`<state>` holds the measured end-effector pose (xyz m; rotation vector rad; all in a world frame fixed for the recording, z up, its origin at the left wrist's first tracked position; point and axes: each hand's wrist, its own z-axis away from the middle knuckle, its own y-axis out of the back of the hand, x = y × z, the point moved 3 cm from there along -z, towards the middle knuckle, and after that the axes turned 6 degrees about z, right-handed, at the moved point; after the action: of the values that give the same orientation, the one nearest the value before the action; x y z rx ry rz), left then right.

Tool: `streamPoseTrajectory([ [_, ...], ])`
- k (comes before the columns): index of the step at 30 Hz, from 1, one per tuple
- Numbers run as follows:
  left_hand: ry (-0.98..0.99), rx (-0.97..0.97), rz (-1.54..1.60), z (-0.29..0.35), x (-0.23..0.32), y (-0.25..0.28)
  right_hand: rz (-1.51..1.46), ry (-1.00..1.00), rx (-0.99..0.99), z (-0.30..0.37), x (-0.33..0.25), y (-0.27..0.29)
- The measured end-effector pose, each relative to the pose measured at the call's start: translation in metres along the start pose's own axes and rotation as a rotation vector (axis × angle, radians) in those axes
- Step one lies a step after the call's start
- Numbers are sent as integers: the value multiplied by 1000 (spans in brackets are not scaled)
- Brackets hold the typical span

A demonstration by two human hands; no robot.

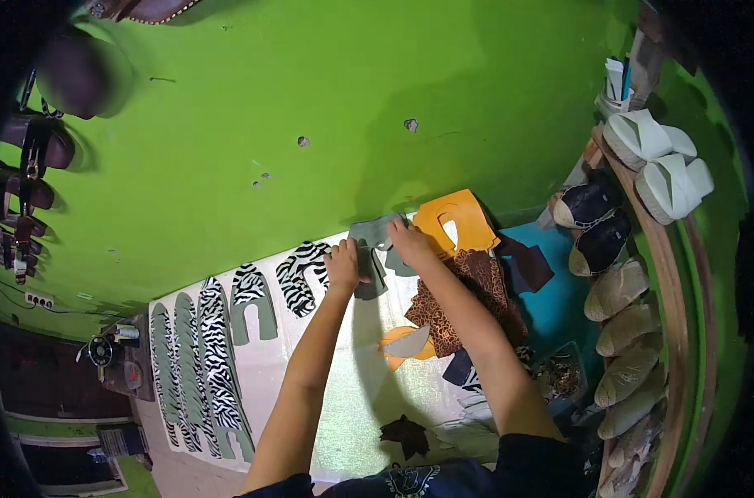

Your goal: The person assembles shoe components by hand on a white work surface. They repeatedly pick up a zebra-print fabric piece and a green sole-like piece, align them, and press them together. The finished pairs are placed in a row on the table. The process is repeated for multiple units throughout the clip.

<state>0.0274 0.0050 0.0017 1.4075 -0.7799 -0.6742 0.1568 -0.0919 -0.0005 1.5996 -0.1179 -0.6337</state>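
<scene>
Both my hands reach out to the far edge of the light table, by the green wall. My left hand (342, 264) grips the left edge of a flat grey-green cut piece (372, 275), thumb side toward it. My right hand (408, 239) is closed at the upper right of the same grey-green material, its fingertips partly hidden. Another grey-green bit lies under my right wrist. Left of my left hand sits a curved zebra-print piece (296, 280). Beyond my right hand is an orange sheet (458, 214) with a cut-out, and leopard-print material (477, 282) lies under my right forearm.
Rows of zebra-print and grey-green pieces (217, 365) cover the table's left side. An orange and grey scrap (408, 342) and a dark scrap (404, 435) lie nearer me. At right, a clear container (562, 373) stands near a wooden rack (655, 249) of shoes.
</scene>
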Motion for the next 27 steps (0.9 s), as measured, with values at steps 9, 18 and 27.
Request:
streamPoseTrajectory([
  [9,-134,154,199,29,6,5,94,14,236,20,23,-19],
  [18,-66,465,826,72,-1,17,-269,40,598,83,-18,27],
  [27,-175,700,1052,158,-21,68,-474,203,733,173,-105,64],
])
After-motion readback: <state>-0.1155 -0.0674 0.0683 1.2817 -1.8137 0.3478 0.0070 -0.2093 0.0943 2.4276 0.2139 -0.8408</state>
